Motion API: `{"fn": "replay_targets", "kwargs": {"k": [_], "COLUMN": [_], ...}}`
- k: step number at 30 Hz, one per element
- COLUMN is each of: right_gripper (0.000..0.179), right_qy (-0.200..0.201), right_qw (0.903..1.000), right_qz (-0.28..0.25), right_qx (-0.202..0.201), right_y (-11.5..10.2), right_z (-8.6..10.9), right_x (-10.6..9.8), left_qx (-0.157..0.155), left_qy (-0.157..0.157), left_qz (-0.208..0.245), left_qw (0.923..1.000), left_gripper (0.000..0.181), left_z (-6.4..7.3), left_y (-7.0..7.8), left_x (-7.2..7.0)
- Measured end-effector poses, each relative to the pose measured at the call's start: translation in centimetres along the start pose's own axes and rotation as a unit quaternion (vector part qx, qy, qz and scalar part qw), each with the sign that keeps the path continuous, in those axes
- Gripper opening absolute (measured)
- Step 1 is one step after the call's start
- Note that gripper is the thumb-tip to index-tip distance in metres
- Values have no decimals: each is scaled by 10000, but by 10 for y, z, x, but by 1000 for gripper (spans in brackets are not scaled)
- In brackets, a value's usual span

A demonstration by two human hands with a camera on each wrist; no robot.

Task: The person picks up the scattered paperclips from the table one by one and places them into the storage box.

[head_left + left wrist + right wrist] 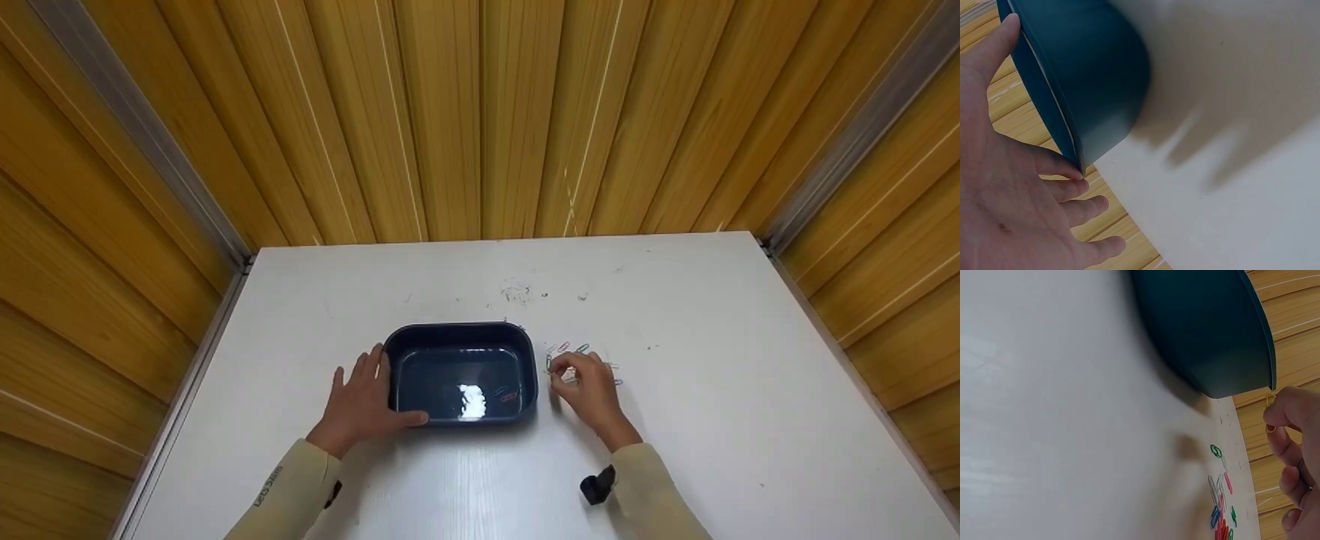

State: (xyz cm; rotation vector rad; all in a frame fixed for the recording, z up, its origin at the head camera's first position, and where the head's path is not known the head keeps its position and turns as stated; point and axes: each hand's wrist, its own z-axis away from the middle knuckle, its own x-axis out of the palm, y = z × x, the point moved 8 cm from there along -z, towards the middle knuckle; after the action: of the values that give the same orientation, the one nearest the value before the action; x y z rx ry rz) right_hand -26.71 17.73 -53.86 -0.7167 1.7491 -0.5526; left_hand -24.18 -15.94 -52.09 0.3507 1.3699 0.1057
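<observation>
A dark blue rectangular plastic basin (435,375) stands mid-table, with a few paper clips (508,397) lying in its near right corner. My left hand (364,401) rests against the basin's left end, fingers spread and thumb along the near rim; in the left wrist view the thumb and index finger touch the rim (1053,93). To the right of the basin, my right hand (592,394) pinches a yellow paper clip (1270,401) between thumb and index finger, raised off the table. Several coloured paper clips (1220,512) lie loose on the table around and below that hand, partly hidden by it.
The white table (675,420) has dark smudges (517,291) behind the basin. Yellow wood-patterned panels (480,120) stand along its back and sides, with grey metal posts at the corners. A black strap piece (597,486) hangs by the right sleeve.
</observation>
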Motion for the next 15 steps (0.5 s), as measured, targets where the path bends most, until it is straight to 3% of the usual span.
{"fn": "replay_targets", "kwargs": {"k": [15], "right_gripper": [18], "right_qy": [-110], "right_qw": [9986], "right_qz": [-281], "right_qx": [-429], "right_y": [-21], "right_z": [-6], "right_x": [1], "left_qx": [-70], "left_qy": [-14], "left_qz": [54], "left_qw": [10000], "left_gripper": [124], "left_z": [1], "left_y": [0], "left_x": [-1]}}
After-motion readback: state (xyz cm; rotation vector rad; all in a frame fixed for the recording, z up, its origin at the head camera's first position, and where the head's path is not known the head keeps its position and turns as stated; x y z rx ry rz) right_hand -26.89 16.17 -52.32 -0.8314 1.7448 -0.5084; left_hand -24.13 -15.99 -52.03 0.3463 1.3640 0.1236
